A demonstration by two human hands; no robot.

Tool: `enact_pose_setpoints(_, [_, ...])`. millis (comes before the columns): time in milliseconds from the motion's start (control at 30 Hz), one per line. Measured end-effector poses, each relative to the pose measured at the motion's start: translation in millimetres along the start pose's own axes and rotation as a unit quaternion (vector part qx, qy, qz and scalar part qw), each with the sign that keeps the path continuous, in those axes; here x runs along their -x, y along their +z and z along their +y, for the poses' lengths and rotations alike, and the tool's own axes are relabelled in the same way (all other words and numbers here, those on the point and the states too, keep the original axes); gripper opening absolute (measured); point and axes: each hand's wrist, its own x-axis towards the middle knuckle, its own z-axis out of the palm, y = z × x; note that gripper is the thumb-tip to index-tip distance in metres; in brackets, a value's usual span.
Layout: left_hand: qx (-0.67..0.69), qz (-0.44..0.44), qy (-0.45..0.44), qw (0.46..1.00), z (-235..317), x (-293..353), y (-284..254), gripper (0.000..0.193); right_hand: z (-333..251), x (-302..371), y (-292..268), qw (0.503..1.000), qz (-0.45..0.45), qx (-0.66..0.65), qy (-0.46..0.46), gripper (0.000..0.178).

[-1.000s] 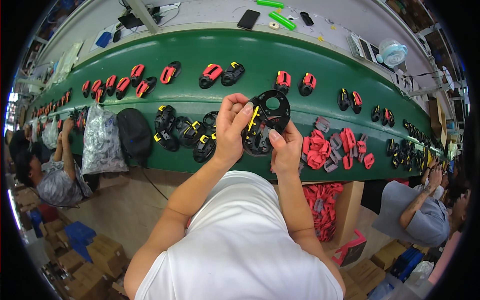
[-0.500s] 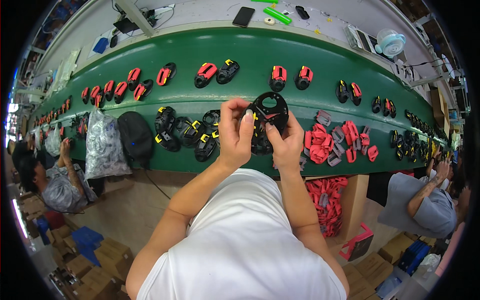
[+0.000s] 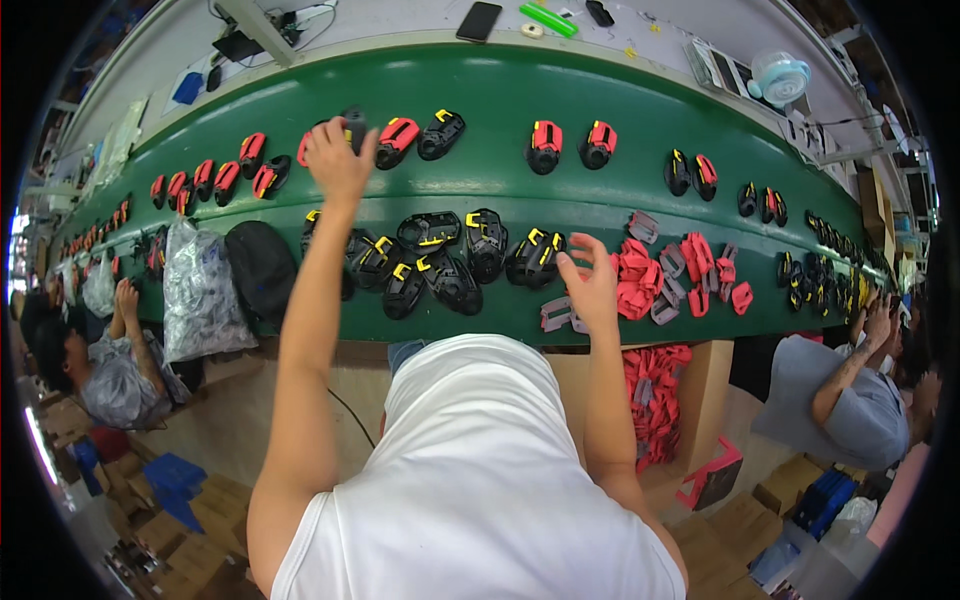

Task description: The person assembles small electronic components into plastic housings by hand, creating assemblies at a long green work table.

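Observation:
My left hand (image 3: 338,165) reaches over the far half of the green work surface. Its fingers and thumb close around a dark, blurred black shell (image 3: 355,124), partly hidden by the hand. A red-and-black unit (image 3: 304,150) shows just left of those fingers. Nothing is in my right hand (image 3: 594,284), whose thumb and fingers are apart above the near half. Beside its thumb lie black shells with yellow clips (image 3: 536,256). More black shells (image 3: 452,285) lie in a loose group to the left, and red plastic parts (image 3: 637,283) are heaped right of that hand.
Finished-looking red-and-black units (image 3: 544,147) line the green surface (image 3: 490,100). Left of the black shells are a black bag (image 3: 262,270) and a clear plastic bag (image 3: 205,295). A carton of red parts (image 3: 708,400) stands below the near edge. Other people work at both sides.
The black shell is no longer between both hands. My left hand has moved far and to the left; my right hand has drawn back slightly right and opened.

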Motion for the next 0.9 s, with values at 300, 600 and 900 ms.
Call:
enact_pose_setpoints(300, [-0.097,-0.196,-0.100,0.971,-80.0,68.9,106.1,0.043,116.7,-22.4,-42.8,0.944,0.019,0.322,-0.074,0.041])
enact_pose_setpoints(600, [0.279,-0.224,-0.110,0.927,27.5,73.3,43.1,0.027,122.1,-46.1,-26.3,0.927,-0.072,0.368,-0.025,0.046])
enact_pose_setpoints(900, [0.564,-0.429,-0.086,0.700,163.3,74.5,-64.5,0.027,-21.9,-12.7,-11.2,0.968,-0.202,0.077,-0.126,0.030])
